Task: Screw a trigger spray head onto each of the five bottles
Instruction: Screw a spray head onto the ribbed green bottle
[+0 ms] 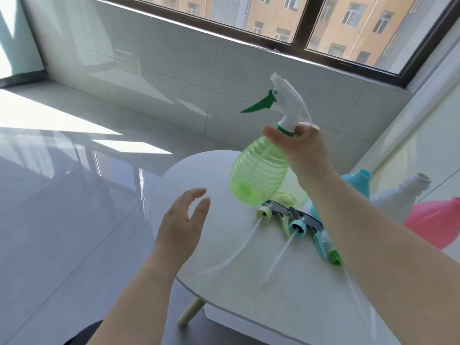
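My right hand (302, 148) grips the neck of a translucent green ribbed bottle (258, 171), held tilted in the air above the white table (224, 257). A white spray head with a green trigger (281, 103) sits on that bottle. My left hand (183, 226) hovers open over the table's left edge, holding nothing. Loose spray heads lie on the table: one with a pale yellow-green collar (265, 212), one with a blue collar (298, 227), and one with a bright green nozzle (334, 256), partly hidden by my right arm.
At the table's far right stand a blue bottle (358, 180), a white bottle (403, 195) and a pink bottle (438, 220), all without heads. Long dip tubes (281, 257) trail across the tabletop. A tiled wall and a window are behind; grey floor lies left.
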Demonstrator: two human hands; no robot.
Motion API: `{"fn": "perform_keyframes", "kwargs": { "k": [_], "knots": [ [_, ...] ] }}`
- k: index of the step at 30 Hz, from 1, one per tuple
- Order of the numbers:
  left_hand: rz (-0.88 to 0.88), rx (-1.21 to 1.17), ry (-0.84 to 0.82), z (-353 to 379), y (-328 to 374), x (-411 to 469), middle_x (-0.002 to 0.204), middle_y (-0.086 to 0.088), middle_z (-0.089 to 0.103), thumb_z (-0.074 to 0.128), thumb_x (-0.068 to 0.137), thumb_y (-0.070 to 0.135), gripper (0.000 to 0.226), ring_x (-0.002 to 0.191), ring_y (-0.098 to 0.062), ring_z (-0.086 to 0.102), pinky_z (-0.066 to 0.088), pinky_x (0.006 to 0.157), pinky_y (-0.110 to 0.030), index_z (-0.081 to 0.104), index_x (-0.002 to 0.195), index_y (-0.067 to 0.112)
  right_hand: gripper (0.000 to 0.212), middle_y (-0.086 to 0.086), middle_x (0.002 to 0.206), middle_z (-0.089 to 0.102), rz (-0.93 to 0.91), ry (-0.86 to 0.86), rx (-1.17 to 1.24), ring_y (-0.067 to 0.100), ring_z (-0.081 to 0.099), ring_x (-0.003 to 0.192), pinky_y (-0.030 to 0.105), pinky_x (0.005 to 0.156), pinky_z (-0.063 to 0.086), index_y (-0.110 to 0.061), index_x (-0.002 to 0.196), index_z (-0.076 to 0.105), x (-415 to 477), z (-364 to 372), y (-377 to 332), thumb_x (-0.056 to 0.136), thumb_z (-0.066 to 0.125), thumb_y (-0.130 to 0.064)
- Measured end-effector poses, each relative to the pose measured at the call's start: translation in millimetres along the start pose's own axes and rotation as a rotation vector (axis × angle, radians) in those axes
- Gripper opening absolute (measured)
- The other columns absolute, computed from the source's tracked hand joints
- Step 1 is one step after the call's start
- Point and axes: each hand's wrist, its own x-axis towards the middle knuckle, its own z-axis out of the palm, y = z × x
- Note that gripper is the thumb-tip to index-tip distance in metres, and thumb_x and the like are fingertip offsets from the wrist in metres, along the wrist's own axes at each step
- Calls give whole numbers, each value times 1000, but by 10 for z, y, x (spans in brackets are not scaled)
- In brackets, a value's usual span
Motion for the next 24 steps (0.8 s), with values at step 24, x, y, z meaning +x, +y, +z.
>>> {"fn": "perform_keyframes", "kwargs": {
  "k": [24],
  "knots": [
    [27,760,-357,134,-388,54,154,7,4,34,88,45,49,140,-10,-5,-11,112,-32,22,134,32,55,3,112,59,139,-36,-545,26,50,110,31,73,32,-18,105,51,398,849,367,72,53,-62]
  ]
}}
